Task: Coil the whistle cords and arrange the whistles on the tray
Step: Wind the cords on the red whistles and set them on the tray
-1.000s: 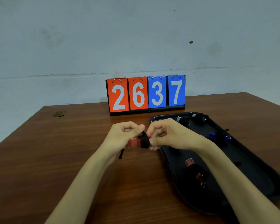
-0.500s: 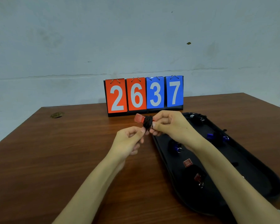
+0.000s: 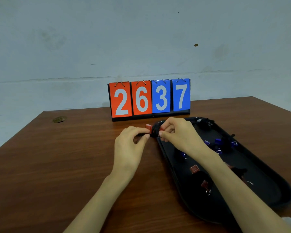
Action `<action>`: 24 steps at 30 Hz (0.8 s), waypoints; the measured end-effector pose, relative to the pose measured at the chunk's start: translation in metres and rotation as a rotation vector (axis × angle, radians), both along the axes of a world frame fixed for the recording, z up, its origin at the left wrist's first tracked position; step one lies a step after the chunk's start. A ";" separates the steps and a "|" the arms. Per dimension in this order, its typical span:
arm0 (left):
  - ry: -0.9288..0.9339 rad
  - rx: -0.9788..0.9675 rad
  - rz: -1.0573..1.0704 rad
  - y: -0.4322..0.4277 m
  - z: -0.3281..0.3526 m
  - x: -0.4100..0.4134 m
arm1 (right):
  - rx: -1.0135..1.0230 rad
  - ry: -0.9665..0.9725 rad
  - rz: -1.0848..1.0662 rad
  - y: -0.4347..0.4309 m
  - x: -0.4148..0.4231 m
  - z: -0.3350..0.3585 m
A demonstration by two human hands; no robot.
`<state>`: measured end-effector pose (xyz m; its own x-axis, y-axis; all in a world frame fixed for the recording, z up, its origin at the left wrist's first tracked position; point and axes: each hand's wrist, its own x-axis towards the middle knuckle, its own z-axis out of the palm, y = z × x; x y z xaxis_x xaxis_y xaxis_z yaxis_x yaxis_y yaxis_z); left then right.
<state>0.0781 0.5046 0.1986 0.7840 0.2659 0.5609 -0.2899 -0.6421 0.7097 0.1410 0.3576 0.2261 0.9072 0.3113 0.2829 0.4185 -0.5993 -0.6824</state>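
Observation:
A red whistle (image 3: 148, 127) with black cord (image 3: 154, 131) wound around it is held above the table, just left of the tray's far end. My right hand (image 3: 178, 133) grips the whistle and the wound cord. My left hand (image 3: 131, 142) pinches the cord's loose end right beside it, thumb against forefinger. The black tray (image 3: 267, 180) lies at the right. On it are blue whistles (image 3: 218, 142) with coiled cords, red whistles (image 3: 194, 169) nearer me, and a dark one (image 3: 203, 122) at the far end. My right forearm hides part of the tray.
A flip scoreboard (image 3: 149, 98) reading 2637 stands at the back of the brown wooden table (image 3: 57, 165), just behind the hands. A round cable hole (image 3: 59, 119) is at the table's far left. A pale wall rises behind.
Both hands stay close together on the whistle. My right hand lifted it up and away from me, then lowered it slightly; my left hand came up beside it on the cord end.

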 end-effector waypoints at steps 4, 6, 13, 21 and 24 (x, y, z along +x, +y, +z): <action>-0.017 -0.065 -0.031 -0.001 0.000 0.000 | -0.029 -0.050 0.017 0.002 -0.002 -0.001; -0.007 -0.219 -0.027 -0.002 0.004 0.000 | -0.023 -0.056 0.021 0.004 -0.003 -0.001; -0.004 -0.602 -0.082 0.001 0.010 0.001 | 0.013 -0.081 0.003 0.006 -0.007 -0.001; -0.027 -0.517 -0.114 0.003 0.007 0.001 | -0.013 -0.213 -0.008 0.010 -0.016 0.001; -0.014 -0.488 -0.118 0.001 0.007 0.002 | -0.025 -0.240 -0.007 0.011 -0.019 -0.001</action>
